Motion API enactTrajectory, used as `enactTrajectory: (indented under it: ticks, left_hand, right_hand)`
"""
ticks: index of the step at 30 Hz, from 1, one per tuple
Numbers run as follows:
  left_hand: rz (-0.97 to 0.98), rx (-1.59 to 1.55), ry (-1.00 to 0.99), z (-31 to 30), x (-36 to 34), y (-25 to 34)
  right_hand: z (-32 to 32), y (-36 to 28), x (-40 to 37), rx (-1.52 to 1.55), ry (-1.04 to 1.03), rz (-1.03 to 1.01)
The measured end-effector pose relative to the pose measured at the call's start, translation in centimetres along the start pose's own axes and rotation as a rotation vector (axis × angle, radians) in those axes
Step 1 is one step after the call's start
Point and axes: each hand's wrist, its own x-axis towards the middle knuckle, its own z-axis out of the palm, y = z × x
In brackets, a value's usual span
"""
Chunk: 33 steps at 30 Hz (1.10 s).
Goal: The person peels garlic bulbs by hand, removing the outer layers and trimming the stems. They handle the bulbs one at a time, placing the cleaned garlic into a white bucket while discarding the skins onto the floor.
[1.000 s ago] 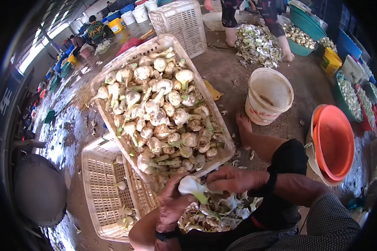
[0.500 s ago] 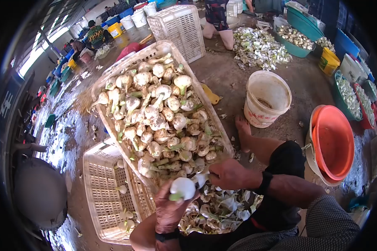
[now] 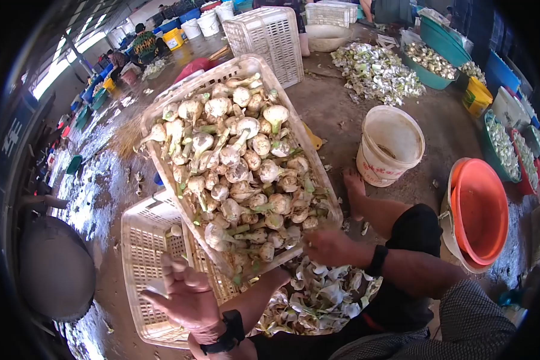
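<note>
While the person sits low on the wet floor (image 3: 336, 102), the left hand (image 3: 183, 297) hangs over the lower crate (image 3: 139, 264), fingers (image 3: 169, 267) spread wide, nothing gripped. Pale blur just by the fingertips; can't tell what it is. Black band on that wrist.

Right hand (image 3: 327, 246): at the near rim of the tilted crate (image 3: 203, 78), knuckles up, fingers curled under. Touching the lowest bulbs, but whether it has hold of one is hidden, so can't tell. Black band on this wrist too.

Garlic bulbs (image 3: 240, 174): fill the tilted crate edge to edge, white heads w/ green stalk stubs. That crate leans w/ its near end resting on the lower crate's right side. Lower crate nearly bare, only a few loose bulbs along its right wall and near corner.

Pile of peelings (image 3: 324, 297): lies between the two forearms, just below the tilted crate's near end.

Surroundings:
- bare foot (image 3: 354, 183) beside the tilted crate's right edge
- white bucket (image 3: 390, 144) just beyond the foot
- orange basin (image 3: 480, 210) to the right, set inside a pale tub
- upturned crate (image 3: 270, 36) behind the full one
- heap of skins (image 3: 378, 72) farther back, teal basin (image 3: 429, 60) next to it
- other people seated at rear left, well apart
</note>
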Motion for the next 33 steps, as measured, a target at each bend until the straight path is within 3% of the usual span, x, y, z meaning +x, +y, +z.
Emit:
enactTrajectory:
  ticks: [1,2,3,4,6,13,16,22,24,25,27,28,30,32,33]
  left_hand:
    - [-0.047,0.067,-0.007,-0.4,-0.2,-0.7]
    - [-0.097,0.137,-0.017,0.3,-0.1,-1.5]
    - [-0.124,0.230,0.145,1.7,-1.0,-2.1]
    - [-0.122,0.227,0.145,1.6,-1.2,-2.5]
    - [-0.180,0.334,0.103,1.0,-1.6,-3.1]
    - [-0.277,0.454,0.048,0.6,-2.4,-4.7]
    - [-0.314,0.446,0.018,1.0,-2.3,-4.7]
    - [-0.430,0.570,0.167,3.1,-2.6,-5.5]
    - [-0.510,0.738,0.218,2.9,-2.8,-6.6]
    - [-0.533,0.715,0.259,2.3,-3.3,-7.4]
    - [-0.597,0.614,0.235,1.6,-3.5,-8.3]
    - [-0.657,0.508,0.209,1.3,-3.5,-8.6]
    - [-0.647,0.404,0.133,1.2,-3.5,-9.1]
    - [-0.650,0.327,0.102,1.9,-3.7,-9.1]
    - [-0.652,0.309,0.132,1.6,-3.9,-9.0]
  right_hand:
    - [-0.2,0.5,0.7,-0.008,-0.001,-0.002]
    - [-0.5,0.8,1.4,0.090,0.092,0.139]
    - [-0.6,1.1,1.9,0.190,0.185,0.279]
    - [-0.3,1.8,2.5,0.187,0.185,0.278]
    - [0.1,3.0,3.2,0.203,0.419,0.304]
    - [0.8,2.6,6.3,0.382,0.372,0.426]
    - [0.5,1.5,5.9,0.543,0.455,0.413]
    - [-2.5,-0.8,3.2,0.887,0.346,0.556]
    - [-3.1,-1.0,2.4,1.269,0.259,0.565]
    - [-3.7,-1.6,2.1,1.271,0.258,0.566]
    - [-4.9,-3.1,1.5,1.495,-0.044,0.508]
    - [-5.1,-3.8,1.2,1.502,-0.045,0.508]
    - [-4.8,-4.8,0.6,1.574,-0.239,0.473]
    - [-4.1,-4.7,0.4,1.527,-0.224,0.469]
    - [-4.2,-4.9,0.3,1.267,-0.189,0.420]
